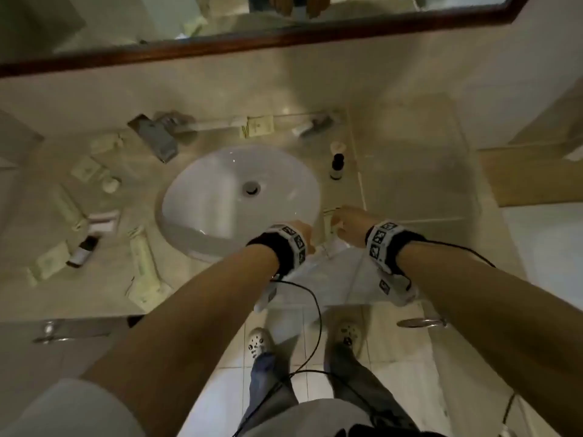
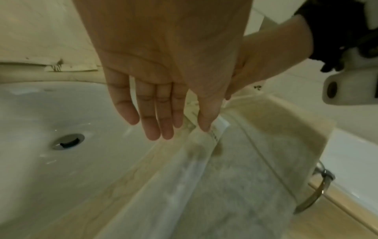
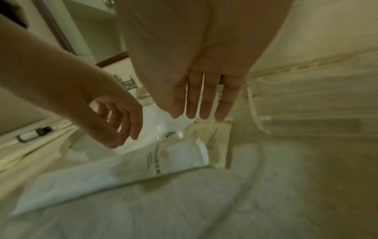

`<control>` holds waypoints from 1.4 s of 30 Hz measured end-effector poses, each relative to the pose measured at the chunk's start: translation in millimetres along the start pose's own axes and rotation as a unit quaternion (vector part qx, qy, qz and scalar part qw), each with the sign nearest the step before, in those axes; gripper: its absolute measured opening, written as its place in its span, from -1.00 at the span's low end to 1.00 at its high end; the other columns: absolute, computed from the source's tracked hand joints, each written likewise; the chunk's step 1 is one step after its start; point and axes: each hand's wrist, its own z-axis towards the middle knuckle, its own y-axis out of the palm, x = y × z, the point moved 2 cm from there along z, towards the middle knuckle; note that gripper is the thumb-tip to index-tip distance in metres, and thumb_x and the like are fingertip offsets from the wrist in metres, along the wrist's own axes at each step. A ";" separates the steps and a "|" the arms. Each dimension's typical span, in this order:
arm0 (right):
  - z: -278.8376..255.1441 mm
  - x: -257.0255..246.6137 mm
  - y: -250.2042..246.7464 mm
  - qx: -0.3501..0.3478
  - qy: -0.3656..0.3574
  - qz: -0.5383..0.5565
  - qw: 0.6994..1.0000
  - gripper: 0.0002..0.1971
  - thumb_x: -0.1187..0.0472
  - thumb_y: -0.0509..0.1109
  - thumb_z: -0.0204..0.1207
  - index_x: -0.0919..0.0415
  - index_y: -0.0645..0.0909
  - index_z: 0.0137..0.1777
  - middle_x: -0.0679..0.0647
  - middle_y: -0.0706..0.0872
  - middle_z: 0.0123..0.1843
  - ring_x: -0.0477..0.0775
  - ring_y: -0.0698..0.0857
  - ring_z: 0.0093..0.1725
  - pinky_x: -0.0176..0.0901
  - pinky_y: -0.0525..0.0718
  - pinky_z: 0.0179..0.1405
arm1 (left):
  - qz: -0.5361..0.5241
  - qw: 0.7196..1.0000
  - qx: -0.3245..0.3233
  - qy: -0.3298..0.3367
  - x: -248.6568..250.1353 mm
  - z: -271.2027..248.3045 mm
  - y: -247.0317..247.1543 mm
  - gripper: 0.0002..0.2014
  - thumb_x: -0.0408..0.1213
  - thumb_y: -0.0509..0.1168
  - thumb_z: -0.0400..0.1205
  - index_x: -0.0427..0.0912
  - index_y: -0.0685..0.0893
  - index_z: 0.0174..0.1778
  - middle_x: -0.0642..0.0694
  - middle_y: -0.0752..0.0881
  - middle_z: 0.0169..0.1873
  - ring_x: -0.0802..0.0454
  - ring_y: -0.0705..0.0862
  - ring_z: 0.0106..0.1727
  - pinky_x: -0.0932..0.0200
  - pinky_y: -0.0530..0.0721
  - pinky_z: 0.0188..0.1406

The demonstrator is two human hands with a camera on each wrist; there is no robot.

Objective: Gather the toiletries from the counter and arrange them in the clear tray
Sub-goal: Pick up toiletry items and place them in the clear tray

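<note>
The clear tray (image 1: 356, 266) sits on the counter at the sink's front right, under both my hands. In it a white sachet (image 3: 174, 158) lies flat beside a cream packet (image 3: 220, 139). My right hand (image 3: 200, 110) hovers over the cream packet with straight fingers, the tips at its top edge, holding nothing. My left hand (image 2: 178, 124) is open over the tray's left side, and its thumb tip touches the white sachet (image 2: 222, 125). Left of the sink lie a dark-capped bottle (image 1: 82, 252), long cream packets (image 1: 143, 260) and a small white jar (image 1: 110, 184).
The white sink (image 1: 205, 197) fills the middle of the counter, with the faucet (image 1: 157, 137) at its back left. A small dark-capped bottle (image 1: 336, 165) stands right of the sink. A cream box (image 1: 258, 126) leans at the back wall. A metal towel ring (image 1: 422, 323) hangs below the counter edge.
</note>
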 end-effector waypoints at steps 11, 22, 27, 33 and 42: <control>14.7 2.8 45.4 -0.022 -0.103 -0.156 0.982 -0.72 0.14 0.20 0.59 0.10 0.58 0.25 0.12 0.54 0.30 0.23 0.42 0.33 0.07 0.44 0.25 | 0.011 0.999 -0.015 -0.027 7.9 6.7 28.7 -0.85 -0.20 0.37 0.50 -0.17 0.57 -0.27 -0.13 0.64 -0.33 -0.13 0.67 -0.35 0.13 0.65 -0.32; -24.7 49.9 7.0 0.054 -0.108 0.074 0.990 -0.96 0.34 0.18 0.57 0.23 0.45 -0.08 0.14 0.51 -0.13 0.12 0.47 -0.20 -0.09 0.41 -0.21 | -0.089 0.988 0.122 0.016 34.8 4.7 -5.5 -0.69 -0.06 0.22 0.61 -0.20 0.50 0.13 -0.19 0.71 0.03 -0.20 0.71 0.00 0.00 0.68 -0.01; -40.5 126.6 -47.2 0.180 -0.039 0.089 0.979 -0.91 0.34 0.27 0.55 0.35 0.54 0.00 0.22 0.57 -0.03 0.20 0.54 -0.04 -0.04 0.46 -0.04 | -0.097 0.973 0.194 0.081 59.1 10.3 -51.3 -0.73 -0.10 0.13 0.68 -0.13 0.52 0.22 -0.13 0.69 0.09 -0.17 0.69 0.04 0.03 0.68 0.01; -40.2 204.7 -72.7 0.251 0.046 0.032 0.966 -0.94 0.35 0.33 0.49 0.30 0.57 -0.06 0.23 0.65 -0.02 0.26 0.59 -0.02 0.05 0.52 0.01 | -0.074 0.954 0.245 0.157 118.4 55.5 -72.9 -0.71 -0.20 0.13 0.69 -0.17 0.57 0.28 -0.13 0.60 0.18 -0.15 0.64 0.13 0.03 0.64 0.04; -37.9 245.0 -33.1 0.191 0.082 0.034 0.978 -0.82 0.29 0.22 0.57 0.23 0.58 0.12 0.16 0.64 0.15 0.21 0.58 0.15 0.02 0.44 0.20 | -0.047 0.985 0.116 0.122 149.2 97.8 -54.9 -0.66 -0.15 0.08 0.72 -0.15 0.53 0.36 -0.19 0.50 0.24 -0.18 0.56 0.20 0.03 0.53 0.21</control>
